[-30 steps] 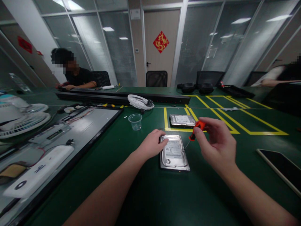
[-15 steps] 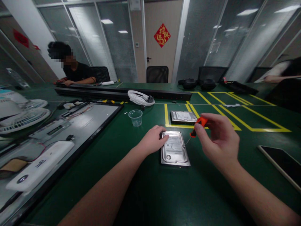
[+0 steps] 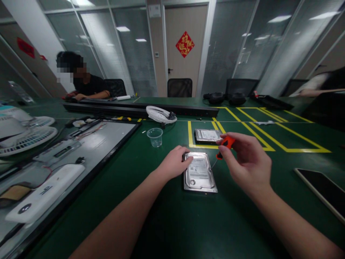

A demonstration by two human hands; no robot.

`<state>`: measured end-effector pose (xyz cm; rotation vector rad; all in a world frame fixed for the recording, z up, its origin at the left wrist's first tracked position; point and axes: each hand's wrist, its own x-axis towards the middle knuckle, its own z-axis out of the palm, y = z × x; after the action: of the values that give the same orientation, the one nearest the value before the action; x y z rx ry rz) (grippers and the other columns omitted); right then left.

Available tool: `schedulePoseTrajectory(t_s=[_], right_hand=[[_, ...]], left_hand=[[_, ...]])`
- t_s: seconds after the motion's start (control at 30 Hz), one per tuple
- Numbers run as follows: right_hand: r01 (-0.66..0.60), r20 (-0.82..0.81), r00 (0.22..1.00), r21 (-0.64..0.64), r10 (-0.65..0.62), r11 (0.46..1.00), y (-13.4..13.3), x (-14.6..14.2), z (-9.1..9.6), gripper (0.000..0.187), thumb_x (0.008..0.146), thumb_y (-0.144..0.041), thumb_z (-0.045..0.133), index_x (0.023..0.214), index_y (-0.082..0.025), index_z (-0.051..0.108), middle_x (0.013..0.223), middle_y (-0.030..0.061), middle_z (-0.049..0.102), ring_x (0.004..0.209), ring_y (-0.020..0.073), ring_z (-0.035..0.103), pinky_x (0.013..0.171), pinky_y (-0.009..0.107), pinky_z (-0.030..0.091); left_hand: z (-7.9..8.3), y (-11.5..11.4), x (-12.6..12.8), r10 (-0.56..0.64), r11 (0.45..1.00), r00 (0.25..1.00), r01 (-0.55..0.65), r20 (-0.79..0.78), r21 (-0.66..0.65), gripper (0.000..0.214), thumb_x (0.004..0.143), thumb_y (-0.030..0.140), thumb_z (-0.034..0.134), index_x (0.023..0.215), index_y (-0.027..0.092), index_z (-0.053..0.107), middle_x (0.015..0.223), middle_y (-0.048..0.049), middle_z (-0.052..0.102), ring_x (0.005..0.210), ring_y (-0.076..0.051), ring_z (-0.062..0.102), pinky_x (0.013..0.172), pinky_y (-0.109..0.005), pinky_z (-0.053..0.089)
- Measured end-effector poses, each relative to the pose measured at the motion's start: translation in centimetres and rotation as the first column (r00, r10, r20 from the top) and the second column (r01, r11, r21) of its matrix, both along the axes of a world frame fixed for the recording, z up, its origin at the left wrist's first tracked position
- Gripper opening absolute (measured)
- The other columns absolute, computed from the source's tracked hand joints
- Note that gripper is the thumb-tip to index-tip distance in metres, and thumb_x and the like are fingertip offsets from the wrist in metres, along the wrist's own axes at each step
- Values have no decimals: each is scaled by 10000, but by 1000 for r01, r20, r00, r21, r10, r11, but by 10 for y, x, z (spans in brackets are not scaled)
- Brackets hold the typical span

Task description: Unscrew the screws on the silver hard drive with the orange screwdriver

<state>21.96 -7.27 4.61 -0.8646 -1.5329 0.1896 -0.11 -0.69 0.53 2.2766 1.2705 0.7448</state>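
Note:
A silver hard drive [image 3: 199, 176] lies flat on the green table in front of me. My left hand [image 3: 178, 162] grips its upper left side, thumb on the top face and fingers over the far left edge. In my right hand [image 3: 246, 158] is a screwdriver [image 3: 227, 142] with an orange and black handle, held between thumb and fingers. The screwdriver is tilted, its thin shaft running down to the drive's right edge. Whether the tip sits in a screw is too small to tell. Behind it a second hard drive [image 3: 207, 135] rests within yellow tape lines.
A clear plastic cup [image 3: 155, 137] stands left of the second drive. Beyond are a white fan grille [image 3: 159, 114] and a long black bar [image 3: 107, 108]. A large open panel [image 3: 113, 131] fills the left; a phone [image 3: 323, 190] lies right. A person [image 3: 91, 86] sits across the table.
The view has shifted slightly. My left hand stays on the hard drive, and the screwdriver remains at its right edge, with my right hand's grip on the handle slightly turned.

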Motion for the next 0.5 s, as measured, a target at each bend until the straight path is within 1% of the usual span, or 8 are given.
schedulePoseTrajectory(t_s=[0.1,0.23,0.33,0.43,0.5], right_hand=[[13,21,1000,-10,-12,1000,0,2,-1,450,888,-165,743,1308,-298,655,1187,66,728,1085,241,731,989,452,603],[22,25,999,-21,-22,1000,-3,3,2,350,983,-214,620,1319,-301,666,1244,69,730,1094,230,730,956,424,605],[28,8,1000,-27,-28,999,-5,2,3,313,1024,-229,550,1297,-306,683,1278,62,729,1126,230,728,975,423,588],[-10,-34,999,-35,9,999,-5,2,2,304,1036,-240,532,1295,-307,676,1273,66,730,1099,238,742,983,454,576],[-17,-35,999,-27,16,999,-4,2,1,303,1031,-238,543,1300,-298,670,1251,73,730,1093,238,739,961,446,580]], left_hand=[[0,0,0,-3,1000,1000,3,2,7,332,985,390,581,1189,165,715,1132,-104,669,965,-238,654,875,-371,534],[1,0,0,-5,1000,1000,5,1,1,333,984,390,582,1195,168,714,1133,-106,666,982,-241,655,874,-367,535],[1,0,0,-4,1000,1000,4,-3,-6,344,986,395,580,1208,168,712,1140,-106,666,985,-243,656,877,-373,535],[3,-1,0,-1,1000,1000,1,-4,-11,345,986,393,582,1209,164,712,1138,-107,667,979,-241,657,879,-377,536],[4,-1,0,4,1000,1000,-4,-9,-19,339,984,383,587,1200,155,715,1130,-110,669,975,-240,659,877,-374,536]])
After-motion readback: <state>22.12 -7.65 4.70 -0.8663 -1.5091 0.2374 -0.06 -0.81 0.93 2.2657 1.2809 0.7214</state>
